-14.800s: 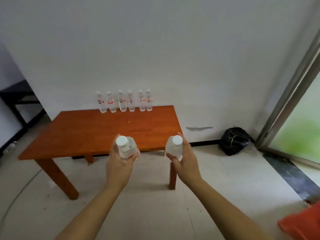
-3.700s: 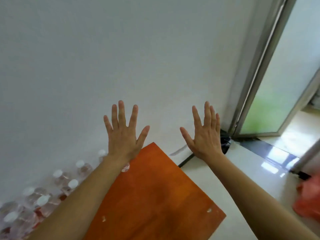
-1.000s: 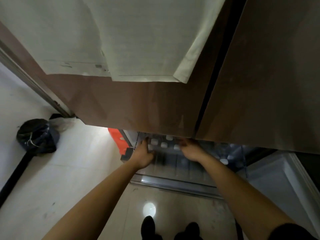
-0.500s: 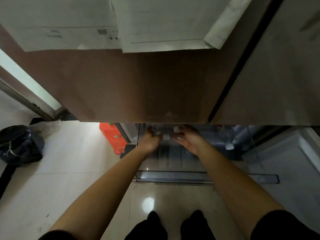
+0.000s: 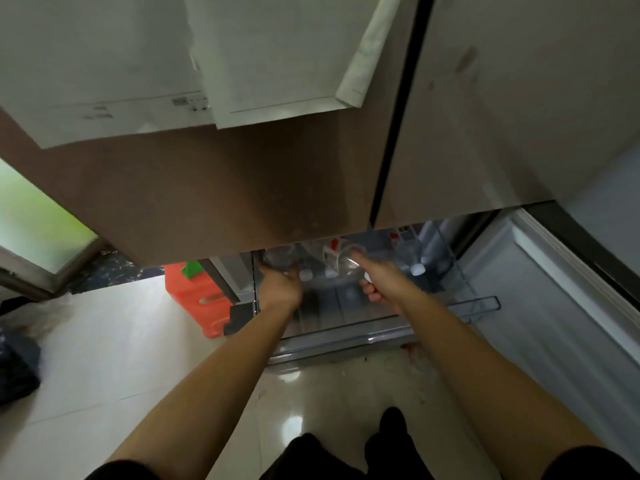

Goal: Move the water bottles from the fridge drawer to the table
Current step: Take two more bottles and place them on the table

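Right hand (image 5: 381,284) grips a clear water bottle (image 5: 341,261) near its cap, tilted. Left hand (image 5: 280,287) curls round a second bottle (image 5: 278,258), partly hidden under the brown fridge door (image 5: 242,188). Both bottles are over the pulled-out fridge drawer (image 5: 346,336), which holds other white-capped bottles (image 5: 418,269).

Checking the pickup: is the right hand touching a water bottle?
Touching. The head view shows the right hand wrapped round the neck end of a clear water bottle, with no gap between them.
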Tool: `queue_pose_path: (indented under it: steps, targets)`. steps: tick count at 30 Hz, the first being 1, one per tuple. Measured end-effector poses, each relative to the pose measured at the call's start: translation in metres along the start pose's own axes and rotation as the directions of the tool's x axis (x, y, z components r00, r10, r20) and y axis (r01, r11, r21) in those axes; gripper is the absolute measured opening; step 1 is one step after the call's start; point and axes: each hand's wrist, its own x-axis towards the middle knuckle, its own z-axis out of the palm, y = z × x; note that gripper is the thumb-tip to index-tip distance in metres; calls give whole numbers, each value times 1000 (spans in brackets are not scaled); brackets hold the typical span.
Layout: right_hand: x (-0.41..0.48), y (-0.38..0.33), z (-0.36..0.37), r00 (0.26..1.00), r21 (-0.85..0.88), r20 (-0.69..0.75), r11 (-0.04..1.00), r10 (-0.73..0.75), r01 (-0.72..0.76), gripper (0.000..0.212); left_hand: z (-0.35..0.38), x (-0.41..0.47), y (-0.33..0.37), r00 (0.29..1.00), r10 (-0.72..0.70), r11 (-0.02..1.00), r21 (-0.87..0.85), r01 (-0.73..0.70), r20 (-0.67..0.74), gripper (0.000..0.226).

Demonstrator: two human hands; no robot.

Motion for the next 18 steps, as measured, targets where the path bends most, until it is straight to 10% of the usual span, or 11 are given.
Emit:
queue_pose_path:
  steps: [4,9,18]
  targets:
    - [-26,-26,3,983,-177,-141,980,-115,89,45,-25,-24,2,989,140,972,195,-130,-40,56]
    - [-48,-36,11,898,-695,-204,704,-389,147,50,-53,-41,-8,944,309,902,351,-253,-115,42]
    - [-90,-29,13,809,-804,-111,531,-578,269,32,-70,-99,-3,779,569,806,366,-465,-265,26]
